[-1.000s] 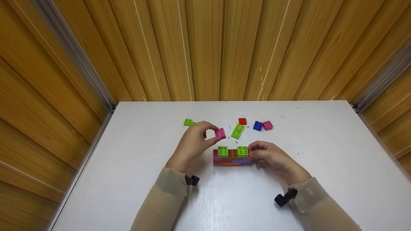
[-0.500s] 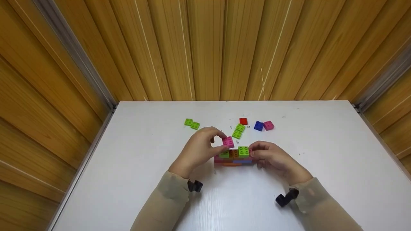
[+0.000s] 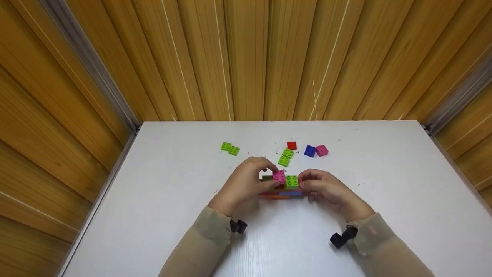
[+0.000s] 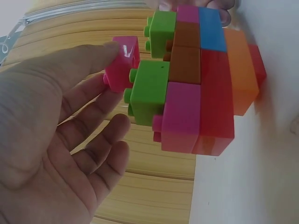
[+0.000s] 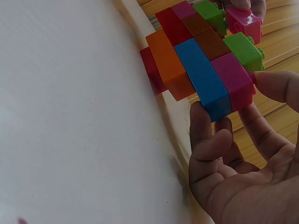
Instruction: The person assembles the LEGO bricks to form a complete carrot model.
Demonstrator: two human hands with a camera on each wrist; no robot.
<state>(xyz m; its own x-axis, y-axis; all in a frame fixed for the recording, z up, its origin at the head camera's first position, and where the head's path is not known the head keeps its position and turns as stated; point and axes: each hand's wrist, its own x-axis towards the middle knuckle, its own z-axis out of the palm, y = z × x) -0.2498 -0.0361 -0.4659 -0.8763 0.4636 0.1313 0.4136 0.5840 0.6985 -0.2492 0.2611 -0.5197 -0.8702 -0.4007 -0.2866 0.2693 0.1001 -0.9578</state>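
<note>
Left-hand grip (image 3: 246, 182), narrowed to brick width, pinches a pink four-stud brick (image 3: 279, 176) above the brick stack (image 4: 217, 93); right-hand grip (image 3: 326, 188) holds the stack's end. Light, stiff, slick plastic, I'd guess: take opposite side walls. Head view suggests it's seated; left wrist view reveals a gap above the stack's brown bricks (image 4: 186, 64).

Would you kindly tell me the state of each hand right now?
Left hand: closed, pinching a pink brick.
Right hand: closed, gripping one end of the multicoloured brick stack.
</note>
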